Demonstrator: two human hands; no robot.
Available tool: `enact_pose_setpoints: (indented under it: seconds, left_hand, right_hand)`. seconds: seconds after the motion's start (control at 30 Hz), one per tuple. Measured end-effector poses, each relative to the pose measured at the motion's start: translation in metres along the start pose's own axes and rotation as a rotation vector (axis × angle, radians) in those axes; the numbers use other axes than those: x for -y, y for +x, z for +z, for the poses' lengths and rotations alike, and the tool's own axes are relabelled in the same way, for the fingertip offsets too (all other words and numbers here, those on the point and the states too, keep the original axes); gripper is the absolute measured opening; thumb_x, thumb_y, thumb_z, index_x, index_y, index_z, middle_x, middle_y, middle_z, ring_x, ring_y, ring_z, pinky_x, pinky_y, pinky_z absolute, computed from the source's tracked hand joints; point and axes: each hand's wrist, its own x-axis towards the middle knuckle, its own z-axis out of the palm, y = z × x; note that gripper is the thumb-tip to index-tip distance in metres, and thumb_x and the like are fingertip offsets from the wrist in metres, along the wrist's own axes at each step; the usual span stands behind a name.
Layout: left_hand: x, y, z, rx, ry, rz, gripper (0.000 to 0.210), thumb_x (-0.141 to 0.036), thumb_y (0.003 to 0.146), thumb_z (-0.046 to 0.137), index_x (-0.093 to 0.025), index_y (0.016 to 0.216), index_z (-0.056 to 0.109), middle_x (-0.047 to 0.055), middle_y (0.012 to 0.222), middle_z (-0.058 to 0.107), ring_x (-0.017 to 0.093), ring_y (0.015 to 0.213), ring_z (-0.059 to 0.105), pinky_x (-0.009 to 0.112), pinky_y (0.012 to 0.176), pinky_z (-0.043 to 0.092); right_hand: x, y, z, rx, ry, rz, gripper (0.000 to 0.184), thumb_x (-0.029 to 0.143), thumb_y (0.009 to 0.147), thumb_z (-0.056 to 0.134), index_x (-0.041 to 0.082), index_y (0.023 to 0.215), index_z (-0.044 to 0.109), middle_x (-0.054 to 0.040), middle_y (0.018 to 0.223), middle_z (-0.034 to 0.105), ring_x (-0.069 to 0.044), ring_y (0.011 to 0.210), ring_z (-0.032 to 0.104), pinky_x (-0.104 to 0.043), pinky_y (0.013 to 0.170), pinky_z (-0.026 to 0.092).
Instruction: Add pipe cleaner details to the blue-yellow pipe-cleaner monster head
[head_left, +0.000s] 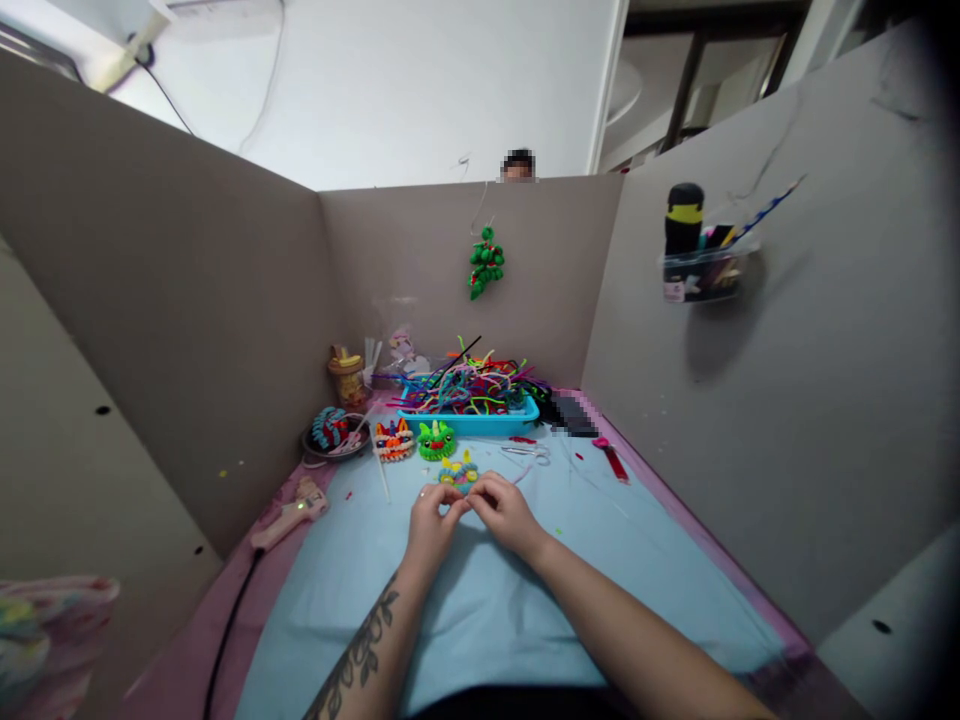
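Blue-and-yellow fuzzy figure [453, 474]: one, on the blue-covered counter [360, 600], just to the far side of both hands; contact with them cannot be told. Left hand [435, 514] and right hand [506, 510]: thumb and finger of each grip pinched together, tips meeting; anything held between is too small to tell. Orange-and-white figure [394, 440] and green figure [436, 441]: side by side, far left of the first. Blue tray [465, 424]: far side, heaped with coloured stems [480, 385]. Scissors [538, 455]: right. Pink glue gun [289, 515]: left.
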Motion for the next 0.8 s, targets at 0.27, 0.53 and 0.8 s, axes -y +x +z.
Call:
enact_pose_setpoints:
  seconds: [0.27, 0.53, 0.8]
  left_hand:
    - [0.001, 0.0, 0.001, 0.018, -0.005, 0.009, 0.009, -0.025, 0.077, 0.057, -0.019, 0.079, 0.063, 0.004, 0.079, 0.066, 0.018, 0.08, 0.057, 0.031, 0.075, 0.044]
    - [-0.002, 0.0, 0.0, 0.024, 0.073, -0.013, 0.019, -0.028, 0.081, 0.051, -0.018, 0.068, 0.06, 0.002, 0.069, 0.064, 0.017, 0.074, 0.055, 0.029, 0.069, 0.042]
    - [0.005, 0.0, 0.003, 0.042, 0.078, -0.026, 0.018, -0.026, 0.079, 0.05, -0.018, 0.065, 0.059, 0.001, 0.065, 0.061, 0.016, 0.071, 0.054, 0.027, 0.068, 0.041]
  right_hand:
    - [-0.007, 0.004, 0.004, -0.005, 0.228, 0.289, 0.019, 0.03, 0.077, 0.053, 0.016, 0.064, 0.053, 0.0031, 0.058, 0.045, -0.011, 0.057, 0.042, -0.023, 0.055, 0.034]
    - [-0.015, 0.004, -0.001, -0.043, 0.107, 0.152, 0.013, 0.027, 0.078, 0.054, 0.017, 0.081, 0.061, -0.0021, 0.076, 0.056, -0.013, 0.064, 0.049, -0.025, 0.061, 0.042]
    - [-0.014, -0.001, -0.005, -0.013, -0.3, -0.248, 0.024, 0.016, 0.084, 0.05, 0.023, 0.102, 0.063, -0.0071, 0.091, 0.058, -0.019, 0.089, 0.053, -0.032, 0.078, 0.046]
